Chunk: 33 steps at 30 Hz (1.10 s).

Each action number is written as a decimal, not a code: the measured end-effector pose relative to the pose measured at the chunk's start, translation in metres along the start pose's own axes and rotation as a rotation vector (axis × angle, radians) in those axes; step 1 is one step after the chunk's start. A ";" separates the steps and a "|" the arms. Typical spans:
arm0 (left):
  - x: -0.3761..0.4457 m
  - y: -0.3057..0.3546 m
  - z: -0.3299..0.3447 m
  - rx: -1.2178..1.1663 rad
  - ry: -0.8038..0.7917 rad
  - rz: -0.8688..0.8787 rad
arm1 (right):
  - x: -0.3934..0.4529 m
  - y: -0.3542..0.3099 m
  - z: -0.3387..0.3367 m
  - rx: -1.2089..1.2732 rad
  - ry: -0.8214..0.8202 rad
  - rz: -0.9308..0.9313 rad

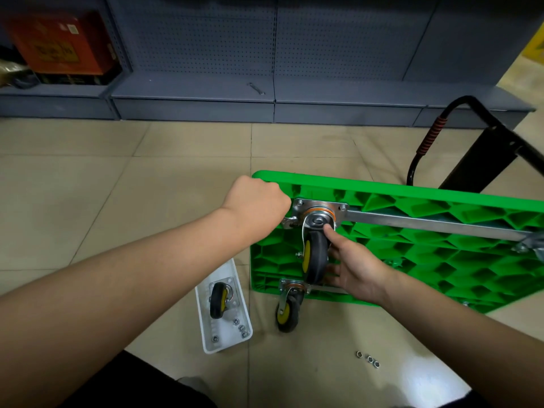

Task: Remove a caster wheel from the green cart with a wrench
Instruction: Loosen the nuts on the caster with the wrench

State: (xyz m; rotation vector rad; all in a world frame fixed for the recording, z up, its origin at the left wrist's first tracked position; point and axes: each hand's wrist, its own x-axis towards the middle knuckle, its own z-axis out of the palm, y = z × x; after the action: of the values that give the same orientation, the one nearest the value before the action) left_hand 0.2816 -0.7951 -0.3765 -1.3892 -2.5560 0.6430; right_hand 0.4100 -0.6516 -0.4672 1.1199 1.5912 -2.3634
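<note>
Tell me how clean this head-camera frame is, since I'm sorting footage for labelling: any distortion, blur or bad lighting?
Head view: wide-angle bending curves the shelf base and floor tile lines; the red box at top left sits dim and soft; the left hand, right hand and caster wheel on the green cart are evenly lit and fairly sharp, without strong glare; the forearms blur slightly near the frame edges.

Green cart (426,248) upturned on tiled floor (117,172), underside facing up. Left hand (259,206) fisted on wrench (288,222) at corner of caster plate (319,212). Right hand (357,265) steadies black caster wheel (315,254), thumb near swivel. Second caster (287,312) at cart edge. White tray (225,307) holds loose caster (219,300), nuts. Three nuts (368,359) on floor. Spare wrench (256,88) on grey shelf (191,86).
</note>
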 end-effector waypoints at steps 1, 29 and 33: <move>0.000 0.000 0.000 0.018 0.002 0.000 | 0.000 0.000 0.000 0.003 -0.004 -0.005; -0.001 0.017 0.022 -0.031 -0.011 -0.037 | 0.001 0.001 0.000 -0.010 0.011 -0.013; -0.001 0.019 0.041 -0.093 -0.076 -0.082 | 0.001 0.001 0.001 -0.010 -0.003 -0.015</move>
State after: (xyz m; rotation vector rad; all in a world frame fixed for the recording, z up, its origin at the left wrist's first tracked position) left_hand 0.2827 -0.7983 -0.4212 -1.3029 -2.7185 0.5814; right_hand 0.4092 -0.6530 -0.4680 1.1065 1.6144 -2.3620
